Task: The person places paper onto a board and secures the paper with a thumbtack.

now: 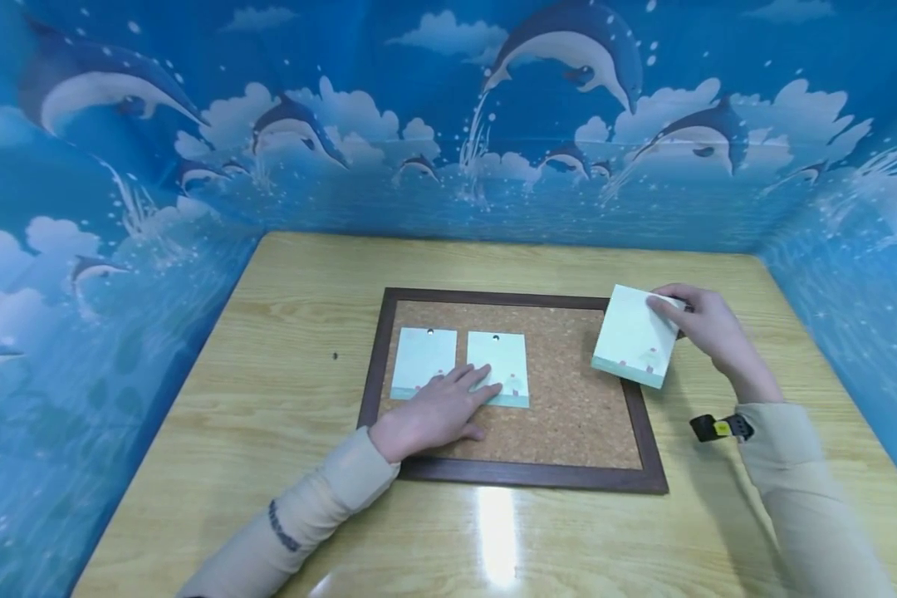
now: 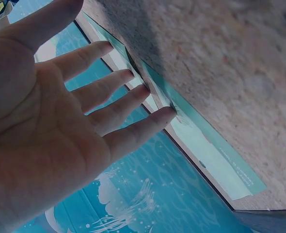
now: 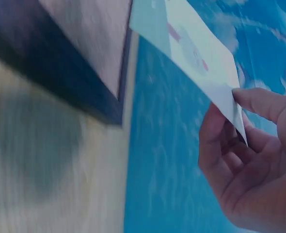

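Two pale green note sheets lie side by side on a cork board [image 1: 568,415], the left sheet [image 1: 422,357] and the middle sheet [image 1: 504,357]. Each has a small round pin near its top edge. My left hand [image 1: 437,411] rests with spread, straight fingers over the lower part of the middle sheet; the left wrist view shows that hand [image 2: 85,107] with its fingertips at the sheets' lower edges. Above the board's right frame, my right hand [image 1: 706,328] pinches a third sheet [image 1: 631,340] by its upper right corner, thumb on the printed face [image 3: 196,53].
The dark wooden frame [image 1: 523,473] of the board lies flat on a light wood table [image 1: 269,399]. A tiny dark object [image 1: 335,355] sits on the table left of the board. Blue dolphin-print cloth [image 1: 448,191] walls the table's back and sides.
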The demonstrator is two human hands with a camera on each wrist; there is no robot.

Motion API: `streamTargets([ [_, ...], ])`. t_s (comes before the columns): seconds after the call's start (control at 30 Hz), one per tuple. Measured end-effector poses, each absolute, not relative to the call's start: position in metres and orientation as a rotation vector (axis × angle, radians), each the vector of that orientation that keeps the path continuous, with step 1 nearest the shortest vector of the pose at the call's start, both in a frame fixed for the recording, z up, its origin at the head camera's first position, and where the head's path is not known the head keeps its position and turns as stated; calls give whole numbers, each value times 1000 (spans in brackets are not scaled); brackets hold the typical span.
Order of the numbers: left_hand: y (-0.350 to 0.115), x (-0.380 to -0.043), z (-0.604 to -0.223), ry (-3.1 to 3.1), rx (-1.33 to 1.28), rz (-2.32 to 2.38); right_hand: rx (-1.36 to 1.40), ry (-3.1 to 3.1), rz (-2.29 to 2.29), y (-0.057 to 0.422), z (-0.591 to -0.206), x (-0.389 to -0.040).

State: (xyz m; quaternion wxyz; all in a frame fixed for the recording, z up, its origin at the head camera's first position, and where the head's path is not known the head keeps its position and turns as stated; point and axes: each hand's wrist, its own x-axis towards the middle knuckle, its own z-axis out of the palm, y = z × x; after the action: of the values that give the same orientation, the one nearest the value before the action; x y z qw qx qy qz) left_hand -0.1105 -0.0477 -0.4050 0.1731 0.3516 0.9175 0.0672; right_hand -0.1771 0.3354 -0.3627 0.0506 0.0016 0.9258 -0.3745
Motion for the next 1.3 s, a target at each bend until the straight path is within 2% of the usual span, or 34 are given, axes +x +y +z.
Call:
streamTargets([
  [0.3,-48,-110,-404,2597,993,208,-195,2547,-1079,290,-391,-192],
  [0.83,-44,-111,-402,2608,984,185,-254,2608,-817,265,-412,-207],
  [1.13,-9,-106,-390,2645,1220,173,-220,2672,-719,258,-412,-205],
  [1.3,14,-101,-392,2541,1224,96,-235,2684,-690,256,-412,-204],
])
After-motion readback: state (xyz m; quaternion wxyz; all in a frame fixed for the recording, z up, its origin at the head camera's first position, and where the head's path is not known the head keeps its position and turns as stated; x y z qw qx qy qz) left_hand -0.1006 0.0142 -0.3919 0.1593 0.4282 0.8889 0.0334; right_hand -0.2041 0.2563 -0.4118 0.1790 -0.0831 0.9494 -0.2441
